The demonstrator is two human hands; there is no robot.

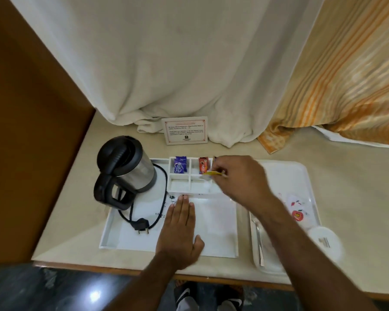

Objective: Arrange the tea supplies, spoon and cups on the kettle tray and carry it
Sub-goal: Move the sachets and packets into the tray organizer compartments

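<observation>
The step in hand is, in my judgement, the sorting of the tea supplies into the small compartments at the back of the kettle tray [112, 230]. The right hand [238, 176] is over the divided part of the tray and its grip is closed on a thin yellow sachet [212, 173], which it pinches between the fingertips. The sachet hangs just above the compartments on the right side, close beside the red sachet [203, 167] that stands already in a rear compartment. A purple sachet [180, 167] stands in the rear compartment more to the left. The two front compartments look empty.

The left hand [181, 230] lies flat on the white floor of the tray, its grip released, the fingers stretched; it seems to keep the tray from sliding. The kettle [127, 167] stands on the left part of the tray, with its cord and plug [142, 227] lying in front.

The next move asks to lower the yellow sachet into a free compartment and to let it go. After this the spoon [258, 239] is to be brought over; it lies on a second white tray [310, 176] on the counter [76, 221], to the right of the kettle tray and well apart from both hands. A round white thing [325, 241] at the right may be a covered cup, but I cannot tell.
</observation>
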